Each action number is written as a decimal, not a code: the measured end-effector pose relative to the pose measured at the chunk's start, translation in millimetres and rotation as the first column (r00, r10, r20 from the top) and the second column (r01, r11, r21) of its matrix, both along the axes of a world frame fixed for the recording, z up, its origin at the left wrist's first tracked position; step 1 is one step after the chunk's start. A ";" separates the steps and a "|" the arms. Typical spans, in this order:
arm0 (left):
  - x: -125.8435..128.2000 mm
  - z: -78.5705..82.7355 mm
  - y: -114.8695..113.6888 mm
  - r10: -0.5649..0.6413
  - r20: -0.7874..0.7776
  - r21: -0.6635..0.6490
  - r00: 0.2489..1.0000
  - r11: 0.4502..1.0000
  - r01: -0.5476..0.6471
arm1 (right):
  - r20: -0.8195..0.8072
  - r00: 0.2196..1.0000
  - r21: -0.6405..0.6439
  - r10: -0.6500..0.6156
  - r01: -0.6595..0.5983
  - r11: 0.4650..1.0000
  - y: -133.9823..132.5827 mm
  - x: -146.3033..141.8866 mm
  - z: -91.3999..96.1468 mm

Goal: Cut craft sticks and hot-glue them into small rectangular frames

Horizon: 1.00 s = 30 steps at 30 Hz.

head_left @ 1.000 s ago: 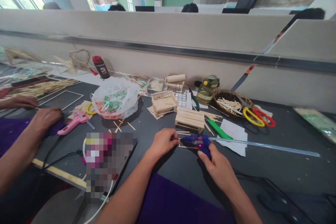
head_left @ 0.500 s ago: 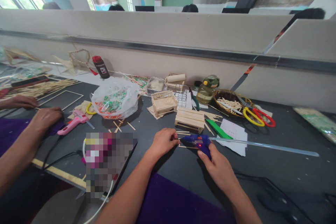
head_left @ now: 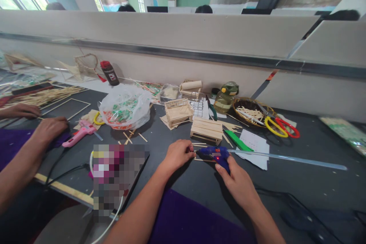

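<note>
Blue plastic hot-glue gun (head_left: 215,154) with red lamp lit, low over the dark grey table (head_left: 300,187).

The right hand (head_left: 238,183) is wrapped closed around the gun's grip, with a long clear glue stick (head_left: 286,158) trailing from its rear. The nozzle points at the left hand (head_left: 177,154), whose fingertips are drawn together at thin pale wooden sticks (head_left: 200,145); whether they pinch one cannot be told. A small slatted wooden pallet model (head_left: 206,129) stands just behind. Far left, a co-worker's hand (head_left: 50,129) rests beside a pink glue gun (head_left: 78,133).
</note>
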State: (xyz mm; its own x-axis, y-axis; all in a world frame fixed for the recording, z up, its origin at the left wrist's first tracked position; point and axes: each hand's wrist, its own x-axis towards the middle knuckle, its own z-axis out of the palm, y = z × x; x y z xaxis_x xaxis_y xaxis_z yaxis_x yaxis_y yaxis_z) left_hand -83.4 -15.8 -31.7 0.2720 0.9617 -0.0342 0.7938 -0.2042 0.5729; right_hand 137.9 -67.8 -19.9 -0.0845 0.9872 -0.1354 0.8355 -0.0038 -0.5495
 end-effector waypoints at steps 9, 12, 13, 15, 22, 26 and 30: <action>-0.3 1.4 -1.2 0.005 0.023 -0.004 1.000 1.000 -0.005 | 0.003 1.000 -0.007 -0.001 0.001 1.000 0.0 1.5 -1.2; -0.7 1.7 -1.6 -0.003 0.035 0.008 0.999 1.000 0.003 | 0.000 1.000 -0.010 -0.013 0.013 1.000 0.1 2.1 -1.9; -0.9 1.8 -1.6 -0.005 0.035 0.011 0.999 1.000 0.005 | 0.000 1.000 -0.009 -0.015 0.015 1.000 0.1 2.3 -2.2; -1.1 2.3 -1.4 -0.010 0.034 0.011 0.999 1.000 0.009 | 0.001 1.000 -0.006 -0.015 0.015 1.000 0.2 2.7 -2.9; -0.6 4.8 -1.9 -0.028 -0.004 0.025 1.000 0.999 0.028 | -0.010 1.000 -0.014 -0.017 0.016 1.000 -0.4 3.0 -3.3; -0.7 3.4 -1.9 -0.047 -0.031 0.044 0.998 0.998 0.048 | -0.003 1.000 -0.027 -0.017 0.017 0.999 -0.3 2.4 -2.5; -0.9 1.7 -1.2 -0.063 -0.029 0.052 0.998 0.997 0.064 | -0.009 1.000 -0.022 -0.015 0.015 1.000 -0.1 1.1 -1.2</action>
